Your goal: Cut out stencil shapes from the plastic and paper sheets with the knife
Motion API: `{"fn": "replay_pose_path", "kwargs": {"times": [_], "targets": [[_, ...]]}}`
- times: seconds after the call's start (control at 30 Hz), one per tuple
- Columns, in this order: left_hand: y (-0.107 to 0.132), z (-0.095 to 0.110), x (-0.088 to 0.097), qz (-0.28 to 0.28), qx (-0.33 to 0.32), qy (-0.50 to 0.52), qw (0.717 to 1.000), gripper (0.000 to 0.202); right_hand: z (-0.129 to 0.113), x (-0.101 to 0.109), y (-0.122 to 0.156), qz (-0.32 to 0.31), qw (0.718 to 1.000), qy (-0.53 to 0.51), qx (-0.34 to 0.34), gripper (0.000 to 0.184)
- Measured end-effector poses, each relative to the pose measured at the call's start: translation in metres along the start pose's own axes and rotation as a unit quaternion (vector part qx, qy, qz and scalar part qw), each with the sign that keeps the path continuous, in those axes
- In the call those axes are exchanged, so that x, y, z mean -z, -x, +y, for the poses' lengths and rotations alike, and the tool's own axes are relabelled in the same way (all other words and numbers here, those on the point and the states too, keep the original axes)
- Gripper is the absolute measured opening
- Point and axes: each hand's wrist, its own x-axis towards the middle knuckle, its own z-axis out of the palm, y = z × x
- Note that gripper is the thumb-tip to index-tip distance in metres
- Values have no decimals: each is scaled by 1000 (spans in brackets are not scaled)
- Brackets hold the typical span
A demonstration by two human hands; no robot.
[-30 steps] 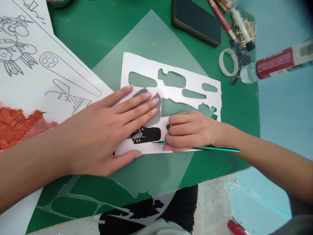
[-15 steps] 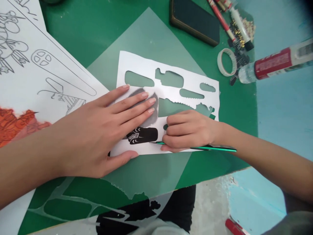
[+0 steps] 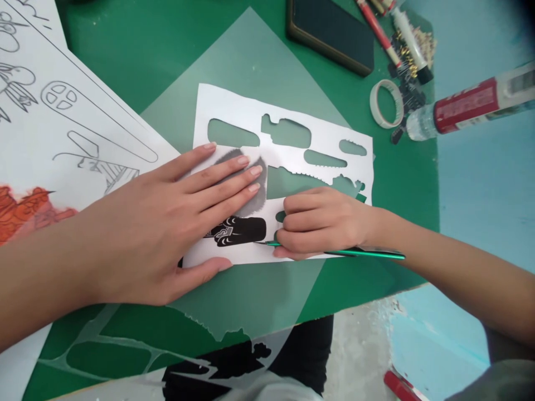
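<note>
A white paper stencil (image 3: 234, 100) with several cut-out shapes lies over a translucent sheet (image 3: 246, 50). My left hand (image 3: 167, 223) is spread flat on the stencil's left part, its fingers over a grey, smudged patch (image 3: 259, 195). Just below those fingers is a black shape (image 3: 246, 229) with white line detail, partly covered by the hand. My right hand (image 3: 321, 223) is closed in a pinch around a slim green paintbrush (image 3: 363, 253). The brush's dark tip touches or nearly touches the lower right edge of the black shape.
Line-drawn paper (image 3: 125, 128) with an orange-coloured area lies at left on the green table (image 3: 112, 67). A dark phone-like slab (image 3: 330, 36), a tape roll (image 3: 387, 104), a bottle (image 3: 468, 106) and red pens (image 3: 380, 33) sit at upper right.
The papers and my left hand appear shifted slightly left in view. The brush tip stays by the black shape's lower edge, and both hands keep their pose.
</note>
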Motion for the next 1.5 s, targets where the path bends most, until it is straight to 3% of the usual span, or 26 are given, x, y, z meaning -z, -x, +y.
{"fn": "replay_pose_path", "kwargs": {"times": [1.03, 1.27, 1.5], "targets": [[-2, 3, 5, -18, 10, 9, 1000, 85, -1, 1, 9, -13, 1000, -11, -4, 32], [-2, 2, 3, -19, 4, -7, 1000, 83, -2, 3, 8, 3, 1000, -16, -9, 40], [-3, -1, 0, -8, 12, 34, 999, 92, 0, -1, 13, 18, 999, -40, -10, 29]]}}
